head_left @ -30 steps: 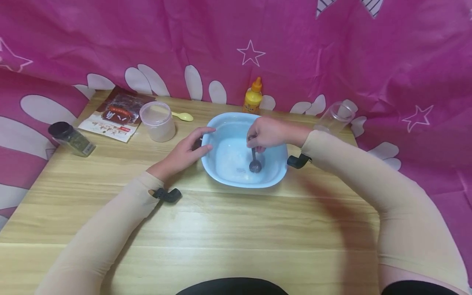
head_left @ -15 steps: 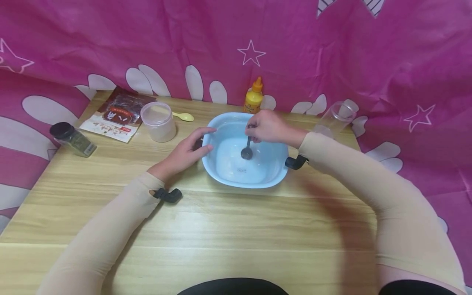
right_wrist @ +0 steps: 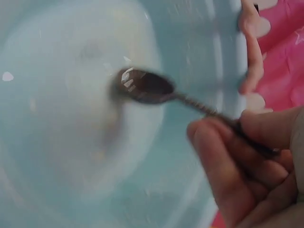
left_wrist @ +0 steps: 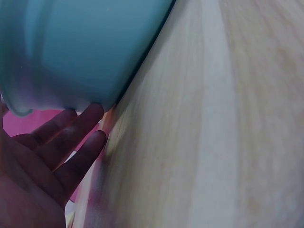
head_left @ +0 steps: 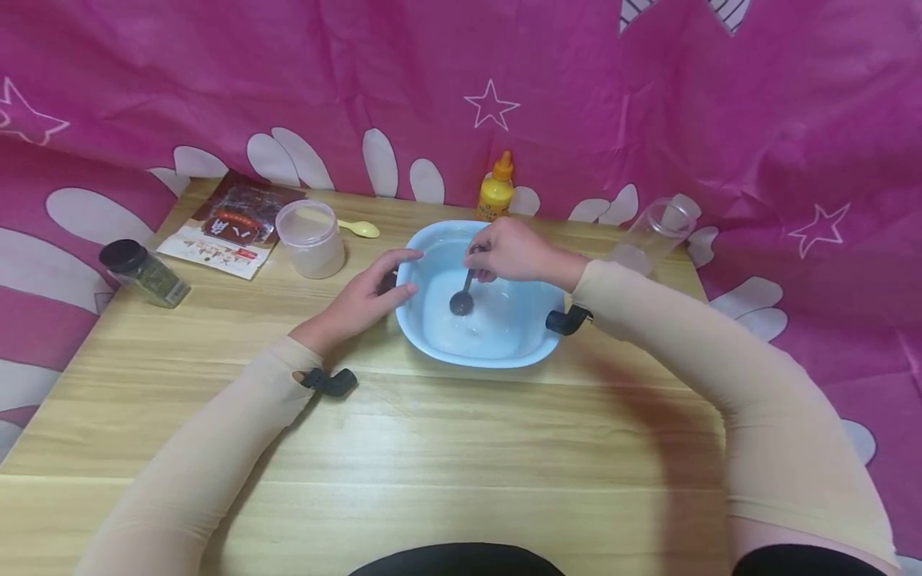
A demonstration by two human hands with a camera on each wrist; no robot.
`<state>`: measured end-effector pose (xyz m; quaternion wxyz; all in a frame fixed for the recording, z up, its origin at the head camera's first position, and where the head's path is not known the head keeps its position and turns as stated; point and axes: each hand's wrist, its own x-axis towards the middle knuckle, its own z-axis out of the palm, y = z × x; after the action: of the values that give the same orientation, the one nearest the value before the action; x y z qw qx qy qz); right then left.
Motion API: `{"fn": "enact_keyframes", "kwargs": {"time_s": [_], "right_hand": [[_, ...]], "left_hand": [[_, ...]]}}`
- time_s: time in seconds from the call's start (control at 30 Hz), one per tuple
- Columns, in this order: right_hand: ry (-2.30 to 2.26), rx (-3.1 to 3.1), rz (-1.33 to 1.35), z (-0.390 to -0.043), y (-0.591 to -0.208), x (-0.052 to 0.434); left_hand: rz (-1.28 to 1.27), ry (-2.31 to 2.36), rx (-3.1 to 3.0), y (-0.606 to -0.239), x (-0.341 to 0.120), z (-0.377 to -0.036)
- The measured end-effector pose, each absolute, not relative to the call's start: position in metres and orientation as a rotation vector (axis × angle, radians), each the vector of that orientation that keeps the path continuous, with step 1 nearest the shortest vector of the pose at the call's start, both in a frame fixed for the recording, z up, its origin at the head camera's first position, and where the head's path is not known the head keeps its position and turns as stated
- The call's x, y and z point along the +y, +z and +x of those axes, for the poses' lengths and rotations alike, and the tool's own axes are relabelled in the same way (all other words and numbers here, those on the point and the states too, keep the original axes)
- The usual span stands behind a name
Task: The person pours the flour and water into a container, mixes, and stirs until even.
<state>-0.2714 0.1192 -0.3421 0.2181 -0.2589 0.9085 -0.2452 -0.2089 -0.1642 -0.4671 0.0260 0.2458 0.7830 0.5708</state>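
Note:
A light blue basin (head_left: pixel 432 344) with a pale liquid in it sits on the wooden table (head_left: pixel 461 448). My right hand (head_left: pixel 513 252) pinches the handle of a dark metal spoon (head_left: pixel 462 301), whose bowl dips into the liquid left of the basin's middle. In the right wrist view the spoon (right_wrist: pixel 146 87) is blurred over the liquid, held by my right hand (right_wrist: pixel 251 156). My left hand (head_left: pixel 367 292) rests with straight fingers against the basin's left rim. The left wrist view shows the left hand's fingers (left_wrist: pixel 71 142) touching the basin's outer wall (left_wrist: pixel 80 47).
A yellow squeeze bottle (head_left: pixel 495 190) stands behind the basin. A clear lidded tub (head_left: pixel 310 238), a small yellow spoon (head_left: pixel 360 229) and a food packet (head_left: pixel 230 226) lie at the back left. A dark-capped spice jar (head_left: pixel 142 273) is far left; a clear jar (head_left: pixel 651 232) leans at right.
My right hand has carried the spoon from the basin's right front round toward its left middle. My left hand has stayed on the rim.

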Motion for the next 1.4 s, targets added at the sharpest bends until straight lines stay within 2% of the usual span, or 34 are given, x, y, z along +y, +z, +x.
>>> {"fn": "enact_keyframes", "kwargs": {"time_s": [0.17,0.33,0.53,0.77,1.0,1.3,1.4], "right_hand": [[-0.585,2.468,-0.709,-0.270,-0.337,0.123],[-0.748,2.245,-0.733,-0.266,-0.346,0.116],[-0.862,2.448,-0.636,-0.273,-0.350,0.114],[-0.587,2.565,-0.593,-0.274,-0.341,0.123],[-0.724,2.362,-0.760,-0.266,-0.347,0.113],[-0.674,2.599,-0.595,-0.281,-0.344,0.126],[-0.600,2.528,-0.644,-0.279,-0.341,0.130]], "left_hand": [[0.752,1.774,2.411,-0.467,-0.164,-0.209],[0.755,1.774,2.413,-0.468,-0.165,-0.209],[0.748,1.756,2.419,-0.468,-0.164,-0.209],[0.725,1.749,2.426,-0.465,-0.163,-0.209],[0.727,1.758,2.430,-0.468,-0.164,-0.208],[0.727,1.775,2.410,-0.470,-0.164,-0.209],[0.724,1.770,2.410,-0.469,-0.165,-0.209]]}}
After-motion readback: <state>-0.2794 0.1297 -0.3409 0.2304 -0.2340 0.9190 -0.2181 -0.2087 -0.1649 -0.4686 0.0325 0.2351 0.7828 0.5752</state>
